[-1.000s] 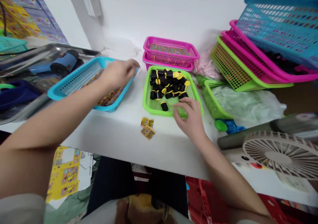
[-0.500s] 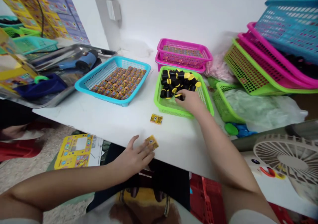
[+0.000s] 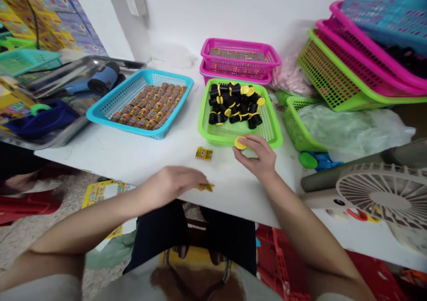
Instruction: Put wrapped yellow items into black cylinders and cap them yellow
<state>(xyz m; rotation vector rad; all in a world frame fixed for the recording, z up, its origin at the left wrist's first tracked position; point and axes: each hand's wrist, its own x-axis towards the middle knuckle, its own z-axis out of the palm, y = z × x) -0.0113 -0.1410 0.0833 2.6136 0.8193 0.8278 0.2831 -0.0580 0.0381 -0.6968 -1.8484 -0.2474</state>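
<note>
My left hand (image 3: pixel 171 185) is over the front of the white table, its fingers closed on a small yellow printed card (image 3: pixel 208 187) that shows edge-on beyond the fingertips. A second yellow printed card (image 3: pixel 204 153) lies flat a little farther back. My right hand (image 3: pixel 262 157) pinches a black-and-yellow cylinder (image 3: pixel 240 143) between thumb and fingers, its yellow round end turned up; its body is mostly hidden. That hand is at the front rim of the green basket (image 3: pixel 220 140), where many black cylinders with yellow ends (image 3: pixel 230 100) are heaped.
To the left, a blue basket (image 3: pixel 96 111) holds rows of small wrapped round pieces. Two stacked pink baskets (image 3: pixel 275 60) stand behind the green one. On the right are tilted baskets (image 3: pixel 316 63), a plastic bag (image 3: pixel 350 127) and a fan (image 3: pixel 390 198). A metal tray (image 3: pixel 80 125) carries tools.
My right hand has come out of the green basket toward me with a cylinder. My left hand, flat beside the card before, has closed on it and tilted it up. The view has shifted slightly.
</note>
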